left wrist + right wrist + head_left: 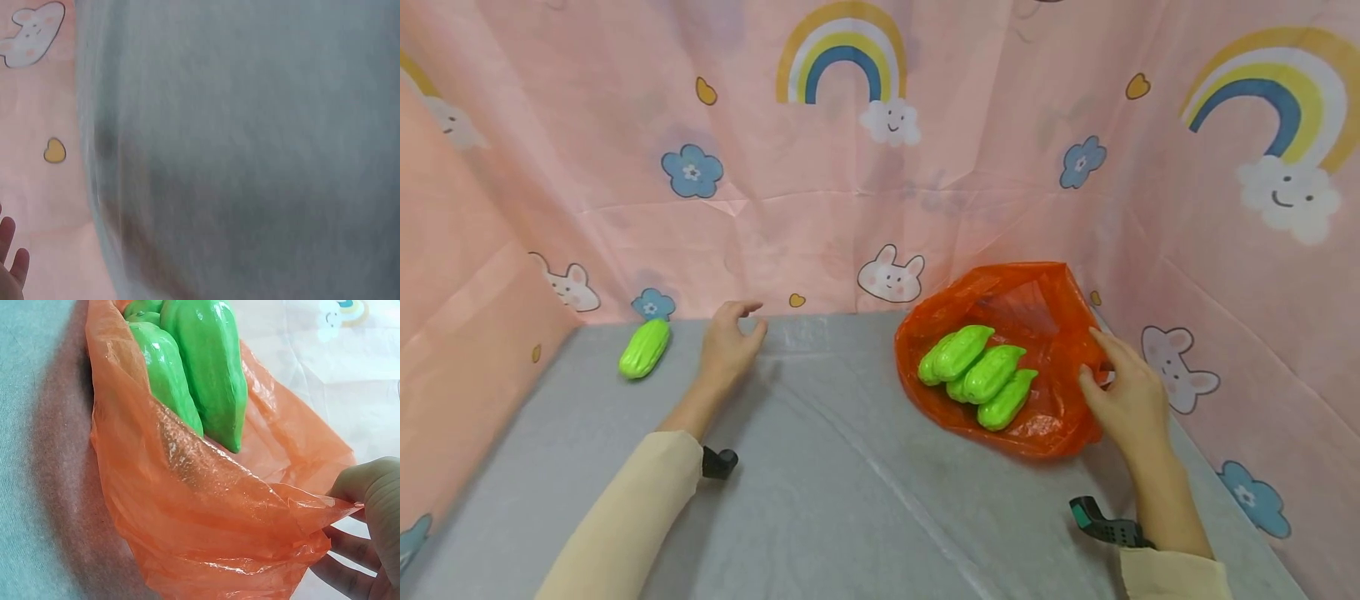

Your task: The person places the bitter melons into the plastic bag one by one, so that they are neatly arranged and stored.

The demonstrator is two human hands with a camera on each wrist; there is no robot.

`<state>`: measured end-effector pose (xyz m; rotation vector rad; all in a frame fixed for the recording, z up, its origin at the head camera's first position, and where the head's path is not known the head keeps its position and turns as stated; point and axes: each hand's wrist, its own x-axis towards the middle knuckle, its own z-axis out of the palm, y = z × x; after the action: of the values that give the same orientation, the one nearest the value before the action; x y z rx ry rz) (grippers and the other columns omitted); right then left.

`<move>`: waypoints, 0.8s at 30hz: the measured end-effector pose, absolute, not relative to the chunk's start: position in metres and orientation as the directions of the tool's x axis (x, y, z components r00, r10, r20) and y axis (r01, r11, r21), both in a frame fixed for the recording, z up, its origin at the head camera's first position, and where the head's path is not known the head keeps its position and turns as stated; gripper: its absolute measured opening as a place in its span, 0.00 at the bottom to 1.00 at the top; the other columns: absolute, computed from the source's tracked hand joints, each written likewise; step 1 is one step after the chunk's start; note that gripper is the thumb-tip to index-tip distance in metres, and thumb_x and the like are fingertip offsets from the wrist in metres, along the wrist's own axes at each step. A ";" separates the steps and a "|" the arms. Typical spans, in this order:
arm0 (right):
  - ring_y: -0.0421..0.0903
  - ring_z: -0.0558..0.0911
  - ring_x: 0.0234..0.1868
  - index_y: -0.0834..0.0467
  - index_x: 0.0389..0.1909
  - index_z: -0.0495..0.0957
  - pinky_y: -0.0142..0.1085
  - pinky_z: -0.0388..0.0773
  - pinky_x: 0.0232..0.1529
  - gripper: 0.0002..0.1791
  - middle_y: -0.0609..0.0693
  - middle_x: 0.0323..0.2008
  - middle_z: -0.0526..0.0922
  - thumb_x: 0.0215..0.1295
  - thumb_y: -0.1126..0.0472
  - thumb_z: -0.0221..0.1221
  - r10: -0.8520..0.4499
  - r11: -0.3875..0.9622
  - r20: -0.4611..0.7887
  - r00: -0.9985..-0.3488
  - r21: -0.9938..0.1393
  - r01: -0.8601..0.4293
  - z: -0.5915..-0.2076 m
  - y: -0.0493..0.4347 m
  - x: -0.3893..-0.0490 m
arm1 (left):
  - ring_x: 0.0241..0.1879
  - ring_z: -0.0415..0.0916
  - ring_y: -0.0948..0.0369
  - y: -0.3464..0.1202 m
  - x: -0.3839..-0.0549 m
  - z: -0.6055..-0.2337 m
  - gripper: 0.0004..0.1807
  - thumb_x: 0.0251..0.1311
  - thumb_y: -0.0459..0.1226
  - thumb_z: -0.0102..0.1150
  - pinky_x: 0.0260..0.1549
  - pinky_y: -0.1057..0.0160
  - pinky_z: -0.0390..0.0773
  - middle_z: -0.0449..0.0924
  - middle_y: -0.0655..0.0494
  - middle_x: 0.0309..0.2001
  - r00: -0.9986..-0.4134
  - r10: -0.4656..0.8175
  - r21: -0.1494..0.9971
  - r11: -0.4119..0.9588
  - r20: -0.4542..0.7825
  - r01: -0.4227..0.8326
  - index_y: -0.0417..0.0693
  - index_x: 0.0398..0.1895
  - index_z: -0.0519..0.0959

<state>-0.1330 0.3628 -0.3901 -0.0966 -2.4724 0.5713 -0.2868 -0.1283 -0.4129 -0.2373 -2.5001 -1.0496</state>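
An orange-red plastic bag [1037, 437] lies with its mouth spread wide on the right of the table. Several glossy bright green gourd-like vegetables [992, 375], ribbed and pointed at one end, are piled inside it. My right hand [1127, 400] pinches the bag's right edge between thumb and fingers; in the right wrist view the pulled-up plastic [337, 509] runs to the fingertips. My left hand [730, 342] is raised over the back left of the table, fingers loosely bent and holding nothing. To its left lies a single green vegetable [645, 348].
A grey cloth-like surface [820, 500] covers the table. Pink printed sheets [970, 183] stand along the back, left and right sides, with the bag close to the back right corner. Dark wrist devices [720, 462] sit on both wrists.
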 end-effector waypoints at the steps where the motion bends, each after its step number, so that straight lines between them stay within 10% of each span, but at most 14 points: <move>1: 0.58 0.81 0.37 0.60 0.66 0.75 0.27 0.67 0.31 0.28 0.65 0.60 0.80 0.63 0.64 0.61 0.194 0.906 0.535 -0.822 -0.420 -0.060 -0.390 0.363 -0.133 | 0.54 0.77 0.43 -0.131 -0.287 -0.413 0.17 0.64 0.34 0.60 0.57 0.43 0.76 0.82 0.38 0.52 -0.897 -0.005 0.635 0.709 0.441 0.308 0.36 0.54 0.81; 24: 0.58 0.82 0.36 0.60 0.66 0.75 0.23 0.68 0.30 0.28 0.65 0.60 0.80 0.62 0.64 0.61 0.204 0.904 0.519 -0.830 -0.424 -0.043 -0.391 0.364 -0.132 | 0.68 0.66 0.37 -0.205 -0.289 -0.406 0.28 0.64 0.37 0.56 0.67 0.39 0.64 0.72 0.32 0.66 -0.928 -0.219 0.631 0.775 0.300 0.021 0.37 0.67 0.73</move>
<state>-0.1317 0.3636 -0.3906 -0.1153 -2.4887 0.5721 -0.2894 -0.2047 -0.4057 0.1508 -2.6103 -0.9348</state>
